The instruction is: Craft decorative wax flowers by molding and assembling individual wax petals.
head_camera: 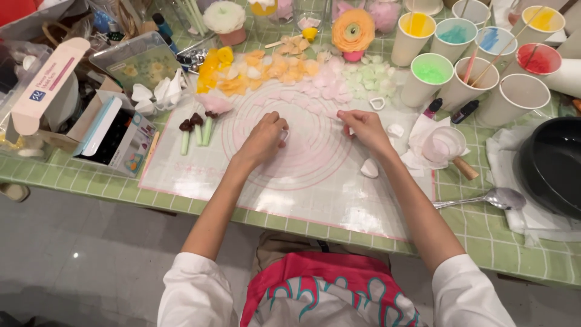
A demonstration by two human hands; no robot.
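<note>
My left hand [265,136] rests on a translucent mat [302,181] with pink rings, its fingers closed on a small white cutter at the thumb side. My right hand [363,128] pinches a pale pink petal by its fingertips at the mat's upper middle. Rows of thin petals lie along the far edge of the mat: yellow and orange petals [242,69], pink petals [327,85] and pale green petals [370,77]. Three green stems with dark tips [196,130] lie to the left of my left hand.
Several paper cups of coloured paste [433,72] stand at the back right. A black pot [554,166] and a metal spoon [496,198] are on the right. An open box [112,130] sits left. Finished orange flower [353,31] and white flower [224,18] stand behind.
</note>
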